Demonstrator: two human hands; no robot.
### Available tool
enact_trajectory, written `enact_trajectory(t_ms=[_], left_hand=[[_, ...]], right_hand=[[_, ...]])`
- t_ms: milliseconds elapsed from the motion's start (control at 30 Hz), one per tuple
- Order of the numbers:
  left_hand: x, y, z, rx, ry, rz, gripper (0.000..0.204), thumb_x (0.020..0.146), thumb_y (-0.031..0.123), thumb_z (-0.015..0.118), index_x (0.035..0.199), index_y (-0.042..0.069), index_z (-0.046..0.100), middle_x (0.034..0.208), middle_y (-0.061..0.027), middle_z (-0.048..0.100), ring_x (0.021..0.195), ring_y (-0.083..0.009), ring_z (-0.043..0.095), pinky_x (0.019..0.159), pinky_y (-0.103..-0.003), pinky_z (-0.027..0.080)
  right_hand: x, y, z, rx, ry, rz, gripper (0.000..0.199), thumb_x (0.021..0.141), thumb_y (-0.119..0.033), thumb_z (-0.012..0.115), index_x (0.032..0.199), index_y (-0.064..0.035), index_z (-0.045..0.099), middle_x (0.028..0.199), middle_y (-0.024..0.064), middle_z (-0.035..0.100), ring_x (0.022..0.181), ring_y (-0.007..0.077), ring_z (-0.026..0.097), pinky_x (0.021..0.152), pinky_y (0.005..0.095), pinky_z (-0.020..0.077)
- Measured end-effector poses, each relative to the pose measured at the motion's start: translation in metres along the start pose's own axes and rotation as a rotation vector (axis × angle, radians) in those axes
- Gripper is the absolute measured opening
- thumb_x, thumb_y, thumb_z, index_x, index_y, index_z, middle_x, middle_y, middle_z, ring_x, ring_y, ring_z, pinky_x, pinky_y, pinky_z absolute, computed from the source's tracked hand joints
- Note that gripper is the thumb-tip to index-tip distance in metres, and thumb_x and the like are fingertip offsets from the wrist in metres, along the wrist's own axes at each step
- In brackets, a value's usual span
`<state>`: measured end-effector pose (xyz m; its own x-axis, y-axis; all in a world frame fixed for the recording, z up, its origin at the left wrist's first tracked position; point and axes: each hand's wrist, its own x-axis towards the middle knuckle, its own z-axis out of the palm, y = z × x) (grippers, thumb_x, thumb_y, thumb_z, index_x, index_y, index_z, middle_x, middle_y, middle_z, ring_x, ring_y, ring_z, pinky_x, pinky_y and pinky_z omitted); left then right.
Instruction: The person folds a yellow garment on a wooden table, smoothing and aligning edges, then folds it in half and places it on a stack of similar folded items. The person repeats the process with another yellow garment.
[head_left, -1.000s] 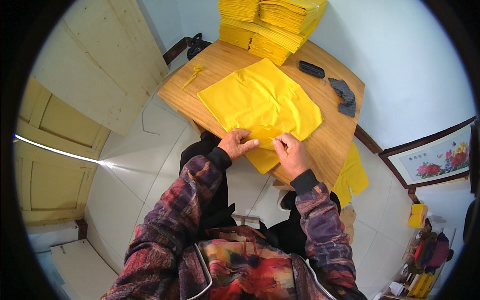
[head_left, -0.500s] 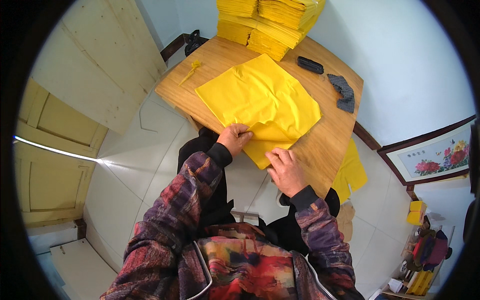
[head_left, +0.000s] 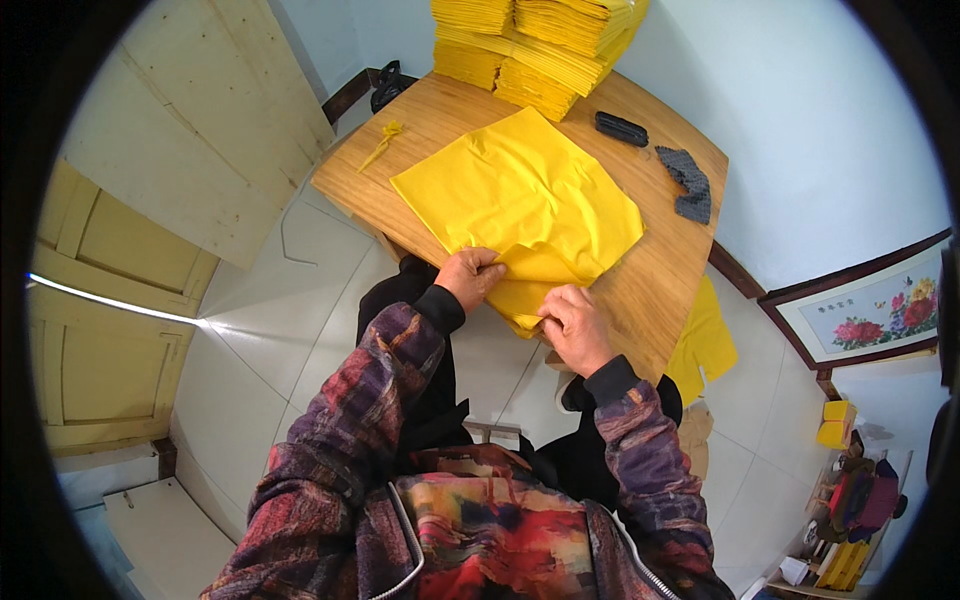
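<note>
Pinching near edge of yellow paper sheet [head_left: 520, 195] on wooden surface [head_left: 660, 275]: left hand [head_left: 472, 278] and right hand [head_left: 575, 326] both gripping fold; yellow paper stacks [head_left: 535, 45] behind.

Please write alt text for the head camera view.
Both hands, left hand and right hand, pinch the near edge of yellow paper sheets on a wooden table; stacks of yellow paper sit at its far edge.
</note>
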<state>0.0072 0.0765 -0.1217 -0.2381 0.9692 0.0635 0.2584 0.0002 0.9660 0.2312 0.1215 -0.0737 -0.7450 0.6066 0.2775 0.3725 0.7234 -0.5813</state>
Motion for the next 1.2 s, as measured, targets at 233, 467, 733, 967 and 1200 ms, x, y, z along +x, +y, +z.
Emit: enact_trajectory(t_ms=[233,467,733,967,1200], left_hand=[[0.001,-0.003,0.000,-0.028,-0.022,-0.040,0.014,0.088,0.012,0.064,0.090,-0.002,0.067,0.078,-0.0159,0.065,0.072,-0.0262,0.063,0.067,-0.034,0.049],[0.000,0.004,-0.001,0.004,-0.029,-0.050,0.014,0.088,0.012,0.064,0.086,-0.002,0.065,0.072,-0.0150,0.062,0.066,-0.0251,0.060,0.062,-0.034,0.048],[0.000,0.008,0.000,0.032,-0.009,0.000,0.013,0.087,0.011,0.065,0.084,-0.002,0.064,0.070,-0.0150,0.059,0.065,-0.0253,0.058,0.063,-0.034,0.047],[-0.003,0.016,-0.002,0.059,-0.016,0.011,0.014,0.088,0.011,0.064,0.084,-0.002,0.063,0.072,-0.0146,0.058,0.065,-0.0243,0.056,0.061,-0.034,0.046],[0.000,0.019,-0.013,0.148,-0.145,0.038,0.016,0.088,0.013,0.067,0.089,-0.003,0.064,0.078,-0.0135,0.058,0.073,-0.0240,0.058,0.067,-0.035,0.046]], right_hand=[[0.009,0.004,-0.008,0.144,-0.104,0.072,0.013,0.075,-0.007,0.072,0.081,-0.0040,0.061,0.094,0.0088,0.060,0.093,0.0313,0.056,0.080,0.0394,0.0462],[0.013,0.005,-0.015,0.169,-0.162,0.084,0.011,0.080,-0.007,0.069,0.081,-0.0022,0.060,0.092,0.0105,0.060,0.091,0.0298,0.057,0.079,0.0365,0.0465],[0.013,0.009,-0.014,0.173,-0.145,0.071,0.010,0.085,-0.009,0.065,0.085,0.0003,0.061,0.091,0.0122,0.061,0.089,0.0309,0.059,0.078,0.0373,0.0473],[0.019,0.001,-0.012,0.168,-0.052,0.130,0.008,0.087,-0.007,0.061,0.085,0.0014,0.059,0.080,0.0150,0.060,0.077,0.0305,0.060,0.070,0.0349,0.0486],[0.035,-0.010,-0.009,0.189,0.138,0.203,0.010,0.088,-0.010,0.060,0.084,-0.0006,0.057,0.082,0.0174,0.063,0.077,0.0363,0.062,0.067,0.0419,0.0489]])
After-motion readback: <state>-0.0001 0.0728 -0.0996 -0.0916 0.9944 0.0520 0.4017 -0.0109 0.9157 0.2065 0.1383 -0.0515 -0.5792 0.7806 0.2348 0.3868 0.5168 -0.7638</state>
